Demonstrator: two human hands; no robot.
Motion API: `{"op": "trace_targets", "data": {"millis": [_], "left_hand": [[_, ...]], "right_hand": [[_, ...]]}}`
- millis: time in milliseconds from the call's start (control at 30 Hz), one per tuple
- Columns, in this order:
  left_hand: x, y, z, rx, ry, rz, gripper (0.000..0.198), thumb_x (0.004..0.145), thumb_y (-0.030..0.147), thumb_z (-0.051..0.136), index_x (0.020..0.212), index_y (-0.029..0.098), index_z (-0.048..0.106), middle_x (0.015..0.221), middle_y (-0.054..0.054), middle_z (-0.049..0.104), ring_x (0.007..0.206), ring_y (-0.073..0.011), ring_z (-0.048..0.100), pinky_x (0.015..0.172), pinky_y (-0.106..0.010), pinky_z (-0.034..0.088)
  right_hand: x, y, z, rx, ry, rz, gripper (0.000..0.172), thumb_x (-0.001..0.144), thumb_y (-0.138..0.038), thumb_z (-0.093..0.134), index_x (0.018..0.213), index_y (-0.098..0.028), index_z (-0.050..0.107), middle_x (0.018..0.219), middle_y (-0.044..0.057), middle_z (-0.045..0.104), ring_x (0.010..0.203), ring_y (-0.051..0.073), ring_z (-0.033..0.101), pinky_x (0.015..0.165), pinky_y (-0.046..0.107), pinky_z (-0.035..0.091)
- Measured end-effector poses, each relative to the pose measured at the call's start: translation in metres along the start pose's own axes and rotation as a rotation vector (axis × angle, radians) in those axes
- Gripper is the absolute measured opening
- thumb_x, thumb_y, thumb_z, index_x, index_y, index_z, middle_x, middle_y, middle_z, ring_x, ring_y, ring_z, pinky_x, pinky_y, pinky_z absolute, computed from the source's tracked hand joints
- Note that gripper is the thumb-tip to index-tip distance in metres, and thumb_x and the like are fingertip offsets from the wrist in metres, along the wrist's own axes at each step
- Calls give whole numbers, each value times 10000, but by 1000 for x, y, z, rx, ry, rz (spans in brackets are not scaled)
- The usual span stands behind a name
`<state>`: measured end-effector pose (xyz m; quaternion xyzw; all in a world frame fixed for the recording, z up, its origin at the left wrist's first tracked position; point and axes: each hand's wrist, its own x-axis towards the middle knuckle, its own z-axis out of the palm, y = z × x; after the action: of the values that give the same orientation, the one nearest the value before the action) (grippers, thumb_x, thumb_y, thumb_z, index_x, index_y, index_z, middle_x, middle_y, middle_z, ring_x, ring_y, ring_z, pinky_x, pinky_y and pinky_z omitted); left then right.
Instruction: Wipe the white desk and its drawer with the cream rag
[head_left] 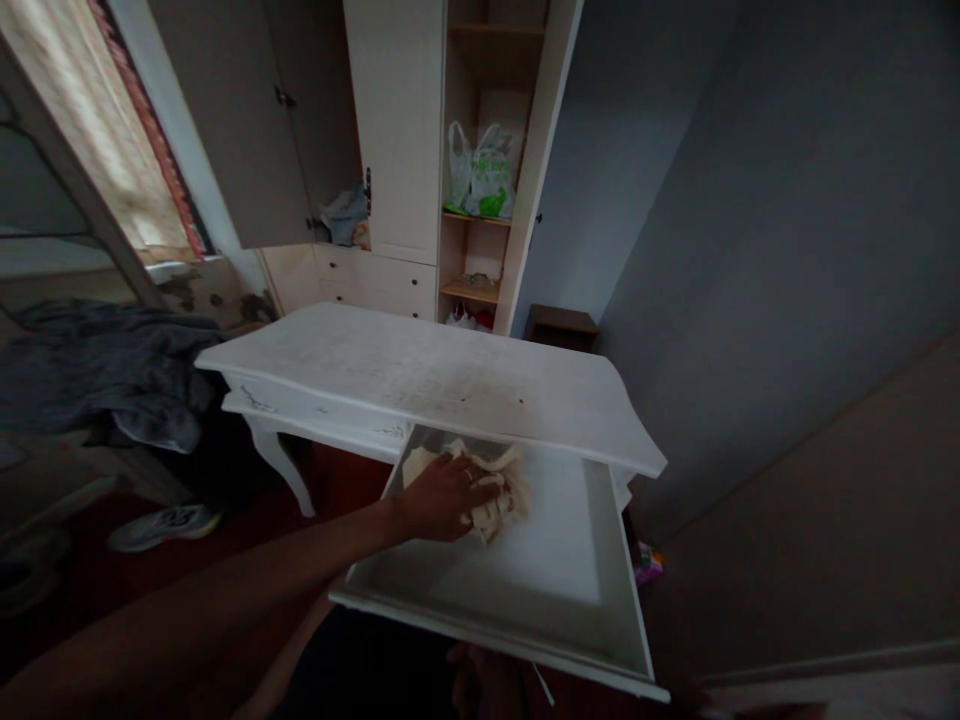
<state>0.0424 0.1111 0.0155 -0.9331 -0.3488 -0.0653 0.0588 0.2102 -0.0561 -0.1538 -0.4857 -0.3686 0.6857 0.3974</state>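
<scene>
My left hand [444, 497], with a ring on one finger, is closed over a crumpled cream cloth [495, 510]. Both are inside a pulled-out white drawer [551, 525], near its left side, and the cloth touches the drawer bottom. Part of the cloth is hidden under my fingers. The drawer belongs to a white table [375, 350] with a grey-brown smudged patch on its top. Low in the view, beneath the drawer front, my right hand [480, 680] is in shadow. Its fingers are too dark to read.
Behind the table stands a white wardrobe [397, 130] with open doors and plastic bags [484, 175] on a shelf. Dark grey clothing [112, 370] hangs at the left, above a shoe [165, 527] on the floor. A grey wall [787, 250] rises at the right.
</scene>
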Motion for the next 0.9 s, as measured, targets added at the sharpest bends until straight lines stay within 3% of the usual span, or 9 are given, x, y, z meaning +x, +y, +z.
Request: {"op": "trace_targets", "data": {"millis": [100, 200, 367, 500, 733, 900], "left_hand": [[-4, -4, 11, 74, -114, -235, 606, 809, 328, 638, 1390, 219, 501, 1239, -160, 639, 1145, -359, 571, 925, -495, 439], [6, -12, 18, 100, -152, -463, 551, 848, 387, 600, 1353, 174, 541, 1164, -186, 666, 1051, -369, 624, 869, -496, 449], [28, -17, 29, 92, -131, -558, 534, 915, 517, 483, 1249, 120, 613, 1134, -212, 678, 1037, -363, 641, 1019, -592, 316], [42, -13, 42, 64, -62, -652, 571, 926, 500, 460, 1319, 95, 546, 1236, -236, 622, 1122, -369, 592, 989, -546, 362], [66, -1, 61, 7, 5, -718, 465, 908, 464, 482, 1217, 135, 589, 1201, -188, 625, 1110, -344, 551, 900, -461, 412], [92, 16, 66, -34, 25, -684, 438, 890, 473, 514, 1212, 188, 604, 1179, -154, 637, 1116, -339, 533, 921, -472, 386]], "right_hand": [[16, 15, -2, 13, 1, -26, 691, 670, -845, 592, 794, -172, 692, 539, 8, 586, 447, 117, 510, 444, 243, 407], [27, 28, -1, 55, 64, -76, 783, 534, -921, 585, 698, -161, 687, 454, 19, 540, 363, 96, 426, 369, 219, 288], [26, 34, 2, 120, 119, -127, 706, 609, -844, 627, 721, -150, 695, 518, 46, 604, 377, 91, 449, 376, 208, 307], [23, 26, 5, 96, 138, -99, 712, 601, -853, 618, 716, -154, 693, 449, 25, 549, 359, 94, 419, 369, 214, 310], [18, 8, 7, -32, 142, -73, 613, 683, -797, 603, 683, -190, 691, 613, 73, 628, 410, 140, 481, 387, 283, 370], [3, 1, 10, -52, 151, -34, 349, 932, -504, 569, 1003, -175, 666, 927, 49, 680, 696, 132, 621, 614, 278, 534]]}}
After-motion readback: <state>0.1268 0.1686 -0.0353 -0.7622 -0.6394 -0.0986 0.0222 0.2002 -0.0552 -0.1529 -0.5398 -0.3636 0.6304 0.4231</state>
